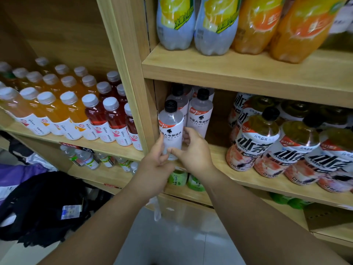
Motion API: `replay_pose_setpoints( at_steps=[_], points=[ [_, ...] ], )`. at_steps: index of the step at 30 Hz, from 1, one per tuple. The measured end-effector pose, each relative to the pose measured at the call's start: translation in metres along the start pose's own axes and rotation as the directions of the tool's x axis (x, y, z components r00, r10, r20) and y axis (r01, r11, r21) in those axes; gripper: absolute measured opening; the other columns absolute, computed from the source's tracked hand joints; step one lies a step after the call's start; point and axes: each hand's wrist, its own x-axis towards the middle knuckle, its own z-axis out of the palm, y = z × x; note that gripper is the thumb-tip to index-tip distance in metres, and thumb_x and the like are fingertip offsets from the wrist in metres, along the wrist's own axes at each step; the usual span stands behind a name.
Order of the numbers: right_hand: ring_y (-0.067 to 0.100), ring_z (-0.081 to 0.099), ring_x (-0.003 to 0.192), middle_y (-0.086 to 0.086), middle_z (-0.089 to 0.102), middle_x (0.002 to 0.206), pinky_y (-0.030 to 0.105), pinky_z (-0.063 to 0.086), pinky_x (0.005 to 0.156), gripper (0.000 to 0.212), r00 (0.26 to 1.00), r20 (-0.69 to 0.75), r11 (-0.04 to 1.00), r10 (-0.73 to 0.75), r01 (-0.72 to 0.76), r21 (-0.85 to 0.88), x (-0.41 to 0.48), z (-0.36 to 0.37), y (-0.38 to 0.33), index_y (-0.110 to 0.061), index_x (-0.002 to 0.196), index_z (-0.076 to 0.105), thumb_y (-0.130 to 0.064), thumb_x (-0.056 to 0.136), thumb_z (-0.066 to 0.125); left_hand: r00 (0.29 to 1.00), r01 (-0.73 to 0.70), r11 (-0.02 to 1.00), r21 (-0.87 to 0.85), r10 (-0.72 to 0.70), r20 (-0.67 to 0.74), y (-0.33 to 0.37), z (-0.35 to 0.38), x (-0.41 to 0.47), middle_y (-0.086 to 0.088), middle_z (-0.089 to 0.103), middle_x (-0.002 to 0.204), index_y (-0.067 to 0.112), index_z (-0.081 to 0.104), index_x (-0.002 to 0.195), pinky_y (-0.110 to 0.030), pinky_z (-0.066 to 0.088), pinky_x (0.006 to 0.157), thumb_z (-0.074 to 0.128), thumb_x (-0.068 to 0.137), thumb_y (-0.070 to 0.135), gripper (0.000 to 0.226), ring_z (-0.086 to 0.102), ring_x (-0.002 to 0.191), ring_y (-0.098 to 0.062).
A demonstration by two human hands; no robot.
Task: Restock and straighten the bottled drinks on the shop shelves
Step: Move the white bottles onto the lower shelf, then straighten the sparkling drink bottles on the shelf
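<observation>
A clear bottle with a white label and black cap (170,123) stands upright at the front left corner of the middle wooden shelf (254,180). My left hand (155,163) grips its lower left side and my right hand (193,150) wraps its lower right side and base. Behind it stand two more bottles of the same drink, one (200,111) to the right and one (178,98) further back. Bare shelf lies between these and the iced tea bottles (254,142) on the right.
Large lemon (175,22) and orange soda bottles (256,25) fill the shelf above. The left unit holds rows of orange and red drinks (76,111). Green bottles (177,177) sit below my hands. A black bag (44,203) lies on the floor at left.
</observation>
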Motion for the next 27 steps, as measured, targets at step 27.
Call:
replay_pose_setpoints(
  at_steps=[27],
  points=[
    [0.025,0.044,0.119,-0.002,0.056,0.122,0.034,0.037,0.102,0.045,0.781,-0.153,0.697,-0.606,0.428,-0.575,0.022,-0.269,-0.281,-0.034,0.130,0.063,-0.053,0.090,0.067,0.638,-0.402,0.436,0.806,0.764,-0.096,0.342,-0.031,-0.037,-0.002,0.045,0.138,0.027,0.043,0.145,-0.037,0.045,0.102,0.065,0.092,0.029,0.058,0.056,0.119,-0.024]
  ],
)
